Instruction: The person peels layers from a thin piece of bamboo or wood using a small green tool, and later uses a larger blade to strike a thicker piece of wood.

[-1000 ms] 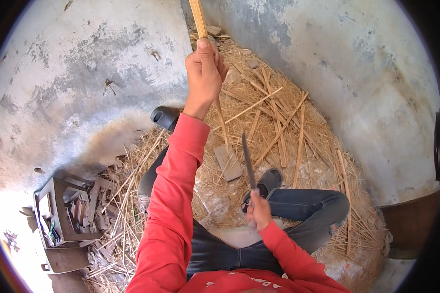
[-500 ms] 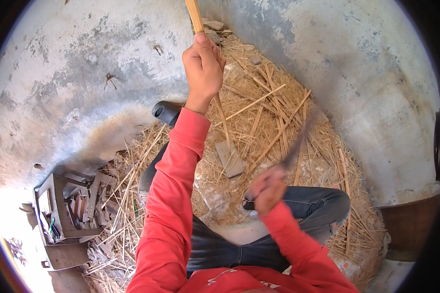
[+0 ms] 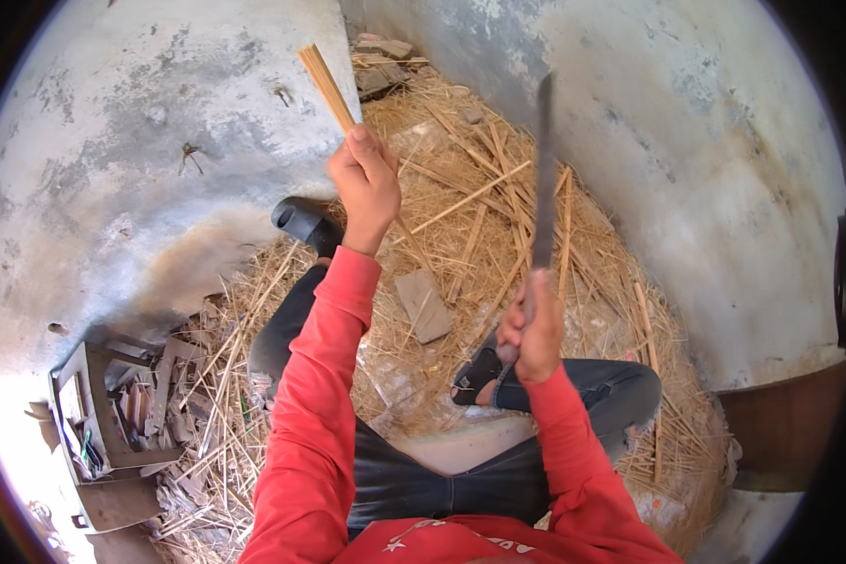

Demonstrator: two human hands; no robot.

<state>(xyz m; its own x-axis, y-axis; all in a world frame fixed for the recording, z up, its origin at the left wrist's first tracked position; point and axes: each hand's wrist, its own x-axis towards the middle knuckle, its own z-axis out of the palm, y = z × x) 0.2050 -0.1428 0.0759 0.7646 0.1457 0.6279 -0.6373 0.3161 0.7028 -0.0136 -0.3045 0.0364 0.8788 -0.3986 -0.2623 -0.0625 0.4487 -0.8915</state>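
My left hand (image 3: 367,188), raised ahead of me, is closed round a bundle of bamboo strips (image 3: 325,85). Its pale top end fans slightly above my thumb, and a thin tail slants down below the fist. In my right hand (image 3: 536,329), fingers wrapped round the handle, is a machete (image 3: 544,169) with a long, dark, narrow blade. The blade points up and away, to the right of the strips and apart from them. Between my legs and below the strips, a flat greyish block (image 3: 424,306) lies on the littered floor.
Loose bamboo sticks (image 3: 512,202) and fine shavings cover the floor between weathered walls (image 3: 160,141). At lower left stands a broken frame-like box (image 3: 94,414) with scraps. My bent legs, one dark shoe (image 3: 479,376) showing, flank the work area. Rubble (image 3: 383,70) sits in the far corner.
The machete, blurred and low before, now stands upright and sharp, its tip higher. My left hand with the bamboo strips has come lower and a little left, and the view has shifted slightly.
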